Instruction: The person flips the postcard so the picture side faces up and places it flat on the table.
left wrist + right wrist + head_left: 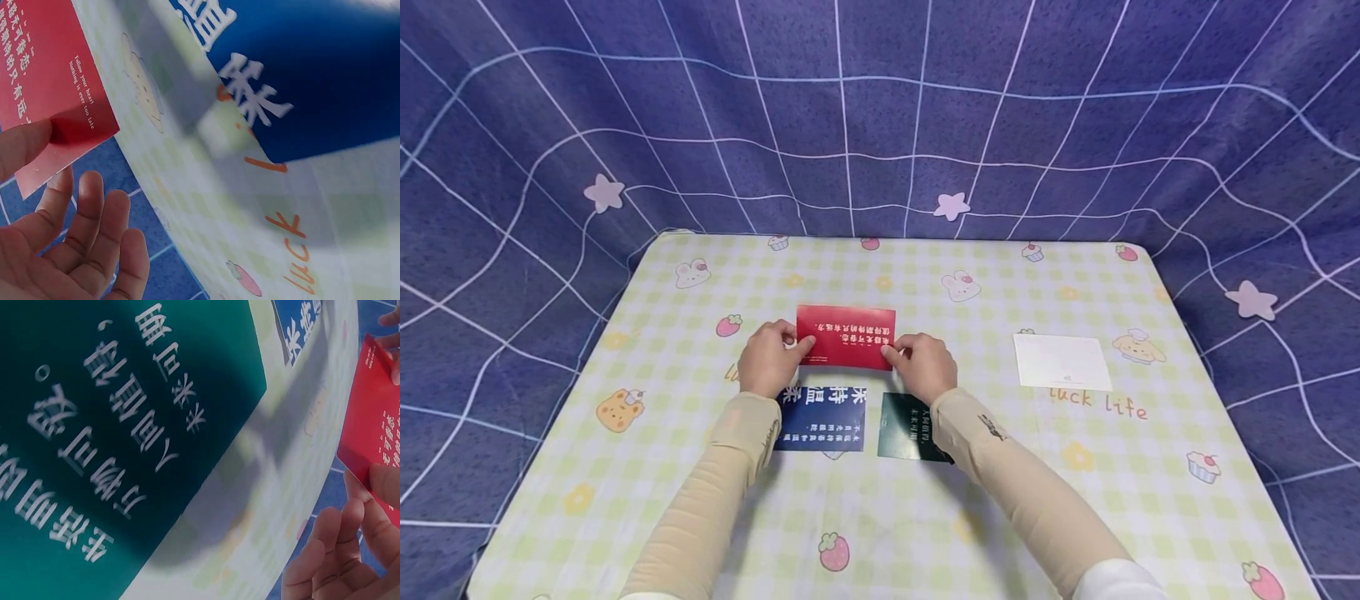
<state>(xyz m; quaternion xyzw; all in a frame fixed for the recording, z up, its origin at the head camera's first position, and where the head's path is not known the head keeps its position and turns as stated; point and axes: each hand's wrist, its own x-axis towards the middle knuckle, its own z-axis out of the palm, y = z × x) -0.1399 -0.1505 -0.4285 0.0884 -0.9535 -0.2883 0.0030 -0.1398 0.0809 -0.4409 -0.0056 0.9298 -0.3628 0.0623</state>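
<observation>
A red card (846, 337) with white printed characters is held up between both hands over the table. My left hand (769, 358) pinches its left end, thumb on the printed face and the index finger behind. At the opposite end my right hand (927, 367) pinches it the same way. In the left wrist view the other fingers of the left hand (81, 237) curve loosely below the card's corner. Nearer to me lie a blue card (823, 421) with large white characters and a dark green card (910, 429), partly covered by the right wrist.
A white card (1063, 362) lies to the right on the table (865, 533), whose cloth has a green check and cartoon prints. A blue curtain (880, 125) with a white grid hangs behind and at both sides of the table.
</observation>
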